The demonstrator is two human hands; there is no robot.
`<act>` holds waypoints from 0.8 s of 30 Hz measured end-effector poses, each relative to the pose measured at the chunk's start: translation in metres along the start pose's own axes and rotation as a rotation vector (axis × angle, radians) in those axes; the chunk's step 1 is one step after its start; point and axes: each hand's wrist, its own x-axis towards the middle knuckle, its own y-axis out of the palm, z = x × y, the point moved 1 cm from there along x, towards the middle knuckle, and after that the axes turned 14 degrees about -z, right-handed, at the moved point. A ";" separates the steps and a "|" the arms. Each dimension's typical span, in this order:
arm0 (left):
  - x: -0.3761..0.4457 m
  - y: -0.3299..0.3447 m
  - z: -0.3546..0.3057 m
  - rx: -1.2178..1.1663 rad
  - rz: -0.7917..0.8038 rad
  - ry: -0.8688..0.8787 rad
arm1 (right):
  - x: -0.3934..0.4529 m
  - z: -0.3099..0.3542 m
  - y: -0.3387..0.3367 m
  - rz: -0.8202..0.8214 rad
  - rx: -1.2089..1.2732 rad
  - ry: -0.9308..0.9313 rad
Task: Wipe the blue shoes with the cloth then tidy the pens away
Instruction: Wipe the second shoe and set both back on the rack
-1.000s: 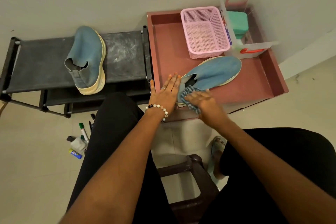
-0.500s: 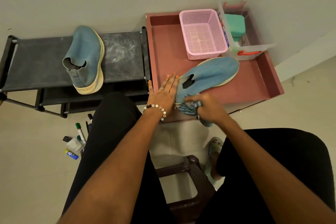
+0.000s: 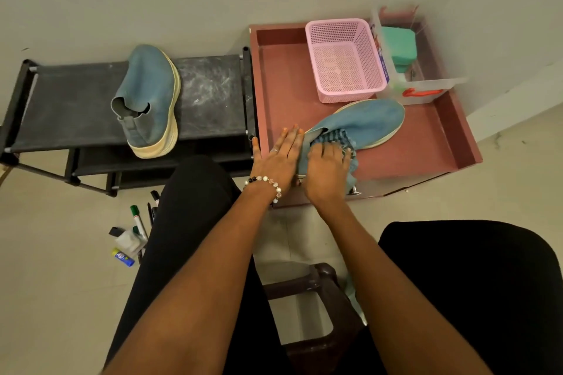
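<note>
**Now: cloth on the near shoe, pens lying on the floor**

Here, at the far left, a black shoe rack (image 3: 76, 100) is standing against the wall, and one blue slip-on shoe (image 3: 149, 97) with a cream sole is resting on its top shelf, heel toward the camera. Below and in front of the rack, the pens (image 3: 138, 222) are lying scattered on the pale floor beside the person's left knee: a green-capped marker, some dark ones, a small white item and a little blue-and-yellow tube (image 3: 122, 257); several are partly hidden by the leg.

Moving right, the left hand (image 3: 278, 155), wearing a beaded bracelet (image 3: 265, 181) and a ring, is lying flat with straight fingers on the reddish-brown tray table (image 3: 274, 85), its edge touching the heel end of the second blue shoe (image 3: 365, 122) and holding nothing. Just beside it, the right hand (image 3: 327, 169) is pressing a blue striped cloth (image 3: 335, 140) onto the shoe's opening, fingers bent over the bunched fabric and gripping it. This shoe is lying on the tray, toe pointing toward the far right.

Behind the shoe, a pink mesh basket (image 3: 344, 58) is sitting on the tray, and next to it a clear plastic bin (image 3: 423, 85) is holding a green block (image 3: 399, 46). At the bottom, a dark brown stool (image 3: 316, 344) is showing between the person's legs.
</note>
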 end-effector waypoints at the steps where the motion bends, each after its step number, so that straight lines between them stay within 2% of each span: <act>1: 0.000 0.000 0.000 -0.006 -0.001 -0.006 | 0.001 0.009 -0.001 0.046 -0.021 0.009; 3: 0.001 0.002 0.001 0.003 -0.012 -0.009 | 0.006 0.016 -0.005 0.097 0.016 0.034; 6: 0.000 0.003 0.000 0.023 -0.019 -0.004 | 0.009 0.004 -0.011 0.088 0.158 0.036; 10: -0.001 0.003 0.001 0.043 -0.025 0.013 | 0.007 -0.028 -0.021 0.138 0.352 -0.095; 13: -0.001 0.003 0.001 0.047 -0.027 0.013 | 0.009 -0.047 -0.032 0.221 0.365 -0.235; 16: 0.000 0.001 0.001 0.043 0.007 0.016 | 0.021 -0.061 -0.045 0.384 0.397 -0.299; 18: -0.001 0.000 0.001 0.050 0.008 0.017 | 0.030 -0.073 -0.048 0.497 0.240 -0.372; 19: -0.001 0.000 0.001 0.057 0.004 0.020 | 0.034 -0.082 -0.049 0.499 0.169 -0.360; 20: -0.001 0.000 0.001 0.055 0.004 0.024 | 0.036 -0.091 -0.049 0.433 0.166 -0.289; 21: -0.001 0.001 0.001 0.050 0.000 0.026 | 0.036 -0.099 -0.051 0.325 0.264 -0.136; 24: -0.001 0.000 0.001 0.043 -0.005 0.015 | 0.033 -0.095 -0.071 -0.091 0.814 0.452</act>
